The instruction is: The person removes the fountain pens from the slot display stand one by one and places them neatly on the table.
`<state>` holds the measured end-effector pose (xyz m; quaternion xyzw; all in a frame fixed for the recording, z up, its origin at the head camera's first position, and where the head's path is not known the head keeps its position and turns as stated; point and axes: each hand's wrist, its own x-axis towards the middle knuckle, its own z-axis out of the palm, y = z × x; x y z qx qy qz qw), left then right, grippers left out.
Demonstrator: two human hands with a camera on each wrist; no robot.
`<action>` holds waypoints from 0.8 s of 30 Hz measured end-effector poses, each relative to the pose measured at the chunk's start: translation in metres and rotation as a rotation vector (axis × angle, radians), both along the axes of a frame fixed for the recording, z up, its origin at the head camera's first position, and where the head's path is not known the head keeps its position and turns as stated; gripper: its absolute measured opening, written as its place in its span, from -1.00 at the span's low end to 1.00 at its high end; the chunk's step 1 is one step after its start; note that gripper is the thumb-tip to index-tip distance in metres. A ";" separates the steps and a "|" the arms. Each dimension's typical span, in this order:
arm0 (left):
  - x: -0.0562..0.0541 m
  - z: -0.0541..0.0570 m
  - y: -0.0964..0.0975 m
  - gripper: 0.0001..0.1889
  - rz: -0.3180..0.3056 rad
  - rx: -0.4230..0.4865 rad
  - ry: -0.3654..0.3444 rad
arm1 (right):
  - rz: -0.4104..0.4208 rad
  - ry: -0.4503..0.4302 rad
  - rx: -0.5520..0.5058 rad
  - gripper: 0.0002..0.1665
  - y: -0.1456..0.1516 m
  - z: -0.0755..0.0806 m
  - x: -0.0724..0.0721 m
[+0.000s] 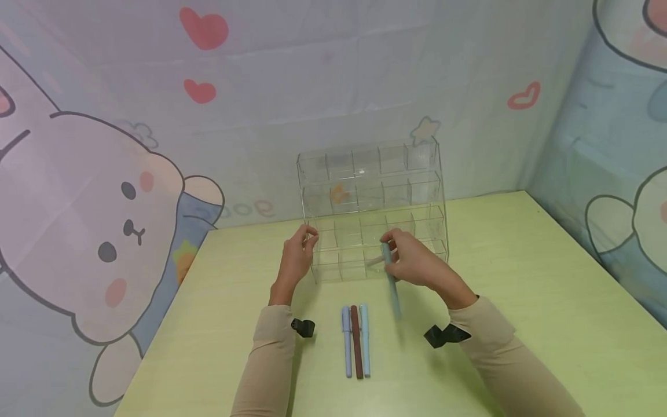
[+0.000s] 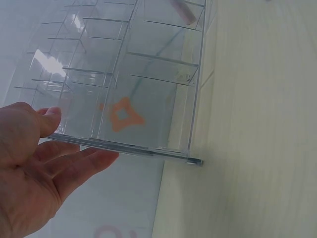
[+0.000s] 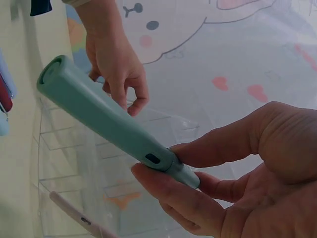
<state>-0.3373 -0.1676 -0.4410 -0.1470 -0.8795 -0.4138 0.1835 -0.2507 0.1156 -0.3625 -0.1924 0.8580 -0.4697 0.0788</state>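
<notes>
A clear acrylic organizer (image 1: 359,215) with stepped rows of compartments stands on the table. My left hand (image 1: 297,256) holds its left side panel by the edge, thumb on the inner side and fingers on the outer side in the left wrist view. In front of the lower rows, my right hand (image 1: 416,263) pinches a teal pen (image 3: 101,111) between thumb and fingers, its long end slanting down toward the table. A pale pinkish pen (image 3: 74,210) leans in a bottom-row compartment. Part of the bottom row is hidden behind my right hand.
On the yellow-green table (image 1: 234,347), a lavender pen (image 1: 347,347), a dark red pen (image 1: 356,347) and a light blue pen (image 1: 366,347) lie side by side nearer me. A cartoon-printed cloth (image 1: 323,104) hangs behind the organizer.
</notes>
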 end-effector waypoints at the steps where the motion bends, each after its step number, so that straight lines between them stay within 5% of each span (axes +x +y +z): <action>1: 0.000 0.000 0.000 -0.90 0.001 -0.001 -0.002 | 0.008 -0.013 0.007 -0.42 -0.002 -0.001 0.000; 24: -0.001 0.000 0.000 -0.88 -0.016 0.020 -0.008 | 0.047 -0.214 0.044 -0.40 -0.017 -0.037 -0.014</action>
